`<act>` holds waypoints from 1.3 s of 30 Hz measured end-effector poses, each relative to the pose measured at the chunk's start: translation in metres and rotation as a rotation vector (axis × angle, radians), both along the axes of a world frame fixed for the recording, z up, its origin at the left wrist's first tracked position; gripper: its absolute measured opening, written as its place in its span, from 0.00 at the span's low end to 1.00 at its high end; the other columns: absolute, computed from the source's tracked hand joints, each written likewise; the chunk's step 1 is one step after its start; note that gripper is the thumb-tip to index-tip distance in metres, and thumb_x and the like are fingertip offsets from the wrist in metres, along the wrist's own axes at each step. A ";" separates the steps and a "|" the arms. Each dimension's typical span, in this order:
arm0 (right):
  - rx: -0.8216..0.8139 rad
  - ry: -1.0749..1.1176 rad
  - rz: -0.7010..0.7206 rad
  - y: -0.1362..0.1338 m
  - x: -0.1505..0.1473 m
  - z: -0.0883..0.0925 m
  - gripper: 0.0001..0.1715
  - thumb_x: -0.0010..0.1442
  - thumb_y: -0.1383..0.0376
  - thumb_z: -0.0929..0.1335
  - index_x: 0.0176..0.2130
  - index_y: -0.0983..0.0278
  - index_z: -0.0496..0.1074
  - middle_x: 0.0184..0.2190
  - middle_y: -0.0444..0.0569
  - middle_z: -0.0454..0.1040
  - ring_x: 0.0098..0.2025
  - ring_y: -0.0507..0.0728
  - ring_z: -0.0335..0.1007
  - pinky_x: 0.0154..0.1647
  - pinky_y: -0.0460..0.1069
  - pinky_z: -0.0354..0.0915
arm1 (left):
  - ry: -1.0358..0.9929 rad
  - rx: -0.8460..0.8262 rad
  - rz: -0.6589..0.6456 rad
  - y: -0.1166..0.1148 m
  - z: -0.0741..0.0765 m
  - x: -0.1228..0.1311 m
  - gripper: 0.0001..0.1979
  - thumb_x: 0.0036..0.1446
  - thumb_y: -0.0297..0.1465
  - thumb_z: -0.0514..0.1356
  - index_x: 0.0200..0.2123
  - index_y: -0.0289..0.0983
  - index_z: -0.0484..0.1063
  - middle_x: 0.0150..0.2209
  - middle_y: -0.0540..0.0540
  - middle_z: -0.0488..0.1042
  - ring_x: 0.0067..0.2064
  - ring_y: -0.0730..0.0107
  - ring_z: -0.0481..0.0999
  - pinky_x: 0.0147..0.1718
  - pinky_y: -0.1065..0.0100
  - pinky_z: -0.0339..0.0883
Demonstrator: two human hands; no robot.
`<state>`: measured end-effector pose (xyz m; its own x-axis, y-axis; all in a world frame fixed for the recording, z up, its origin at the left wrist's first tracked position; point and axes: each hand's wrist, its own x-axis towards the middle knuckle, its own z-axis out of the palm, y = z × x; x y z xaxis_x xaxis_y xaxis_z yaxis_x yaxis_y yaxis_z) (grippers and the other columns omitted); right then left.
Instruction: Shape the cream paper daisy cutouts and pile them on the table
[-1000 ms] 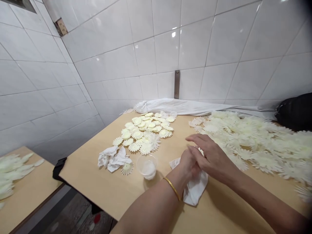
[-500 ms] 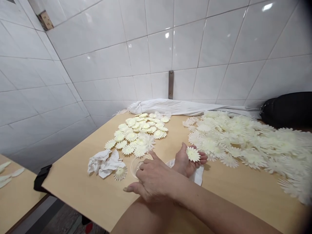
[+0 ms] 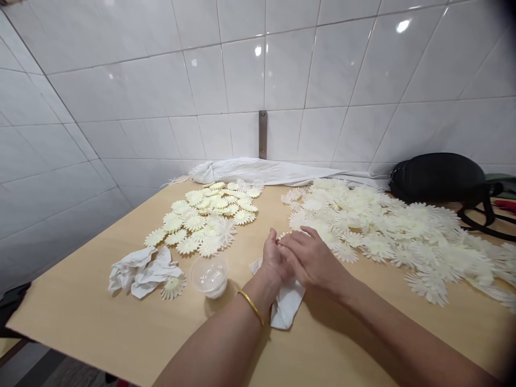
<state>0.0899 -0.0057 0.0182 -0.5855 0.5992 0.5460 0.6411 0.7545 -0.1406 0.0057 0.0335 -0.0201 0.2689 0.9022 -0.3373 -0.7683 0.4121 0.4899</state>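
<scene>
Head camera, looking down at the bench: nearest came the bare forearms, with a thin gold bangle (image 3: 250,306) on the left wrist. The left hand (image 3: 274,258) and right hand (image 3: 312,263) met above a crumpled white cloth (image 3: 287,301), the right fingers (image 3: 296,242) curved over the left. Whether they clenched anything was hidden: the grip could not be told, though a pale sliver showed at the fingertips.

Left of the hands stood a clear plastic cup (image 3: 209,277) with a white substance in its base, and beyond it a wadded white rag (image 3: 141,273) with one ruffled cream flower (image 3: 173,286) beside it. The smooth, light wooden tabletop (image 3: 100,301) carried two groups of thin, many-petalled cream daisies: a tidier spread (image 3: 201,217) to the left and a loose, overlapping heap (image 3: 374,236) to the right.

Farthest off, a long white fabric roll (image 3: 258,171) lay against glossy white tiles (image 3: 121,91) — a narrow metal strip (image 3: 263,134) rose above it — and a black bag (image 3: 439,177) sat far right.
</scene>
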 end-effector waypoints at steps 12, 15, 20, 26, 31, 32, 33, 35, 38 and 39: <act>-0.135 0.378 -0.226 0.003 0.038 -0.012 0.18 0.61 0.64 0.56 0.26 0.64 0.68 0.26 0.49 0.73 0.34 0.56 0.67 0.42 0.53 0.59 | -0.127 0.034 -0.130 0.000 0.002 0.001 0.18 0.56 0.40 0.49 0.30 0.29 0.67 0.26 0.41 0.70 0.28 0.67 0.72 0.27 0.66 0.68; -0.252 0.536 -0.227 0.004 0.040 -0.012 0.17 0.61 0.61 0.57 0.31 0.64 0.70 0.29 0.49 0.73 0.35 0.56 0.69 0.39 0.51 0.61 | 0.035 0.088 -0.068 -0.004 0.002 0.006 0.03 0.52 0.24 0.54 0.30 0.29 0.67 0.25 0.45 0.70 0.27 0.72 0.73 0.28 0.69 0.69; -0.322 0.636 -0.315 0.007 0.041 -0.018 0.17 0.59 0.59 0.58 0.30 0.63 0.69 0.30 0.48 0.73 0.34 0.55 0.68 0.36 0.49 0.62 | 0.288 0.136 -0.065 -0.010 0.005 0.012 0.03 0.52 0.21 0.53 0.31 0.29 0.65 0.21 0.46 0.69 0.23 0.74 0.72 0.22 0.74 0.67; -0.393 0.752 -0.360 0.005 0.041 -0.020 0.16 0.59 0.58 0.58 0.32 0.63 0.68 0.31 0.48 0.72 0.34 0.55 0.68 0.34 0.48 0.62 | 0.456 0.276 -0.211 -0.014 0.003 0.011 0.09 0.56 0.31 0.52 0.32 0.29 0.64 0.18 0.44 0.68 0.17 0.73 0.69 0.15 0.76 0.61; -0.475 0.710 -0.378 0.004 0.041 -0.014 0.15 0.58 0.57 0.59 0.32 0.64 0.68 0.31 0.48 0.72 0.31 0.54 0.67 0.30 0.47 0.62 | 0.420 0.283 -0.301 -0.016 0.001 0.013 0.03 0.53 0.22 0.51 0.32 0.31 0.63 0.18 0.46 0.68 0.16 0.76 0.67 0.14 0.77 0.58; -0.467 0.680 -0.381 0.003 0.041 -0.012 0.14 0.58 0.57 0.59 0.32 0.64 0.68 0.31 0.48 0.72 0.31 0.54 0.67 0.30 0.47 0.61 | 0.431 0.269 -0.294 -0.016 0.002 0.014 0.04 0.52 0.20 0.51 0.32 0.31 0.63 0.17 0.47 0.68 0.16 0.76 0.67 0.14 0.77 0.58; -0.442 0.645 -0.381 0.001 0.041 -0.011 0.14 0.58 0.58 0.60 0.32 0.64 0.68 0.30 0.48 0.72 0.31 0.54 0.67 0.30 0.47 0.61 | 0.452 0.263 -0.280 -0.016 0.003 0.013 0.05 0.51 0.19 0.50 0.31 0.31 0.63 0.17 0.47 0.68 0.16 0.76 0.67 0.14 0.77 0.58; -0.370 0.554 -0.362 -0.005 0.044 -0.007 0.13 0.58 0.59 0.60 0.32 0.63 0.68 0.29 0.47 0.72 0.31 0.54 0.67 0.30 0.47 0.61 | 0.501 0.273 -0.230 -0.015 0.008 0.011 0.04 0.50 0.20 0.51 0.29 0.31 0.63 0.16 0.47 0.67 0.15 0.77 0.66 0.14 0.77 0.57; -0.323 0.387 -0.278 -0.016 0.051 -0.006 0.13 0.58 0.60 0.60 0.28 0.62 0.69 0.25 0.46 0.71 0.28 0.53 0.66 0.29 0.47 0.59 | 0.508 0.341 -0.138 -0.015 0.016 0.004 0.01 0.50 0.23 0.53 0.27 0.32 0.62 0.16 0.49 0.68 0.14 0.79 0.64 0.13 0.78 0.54; -0.323 0.359 -0.268 -0.019 0.054 -0.007 0.14 0.58 0.60 0.60 0.27 0.62 0.69 0.25 0.46 0.71 0.27 0.53 0.65 0.28 0.47 0.59 | 0.492 0.366 -0.114 -0.015 0.019 0.002 0.02 0.49 0.25 0.55 0.27 0.33 0.61 0.16 0.49 0.68 0.14 0.79 0.63 0.12 0.77 0.53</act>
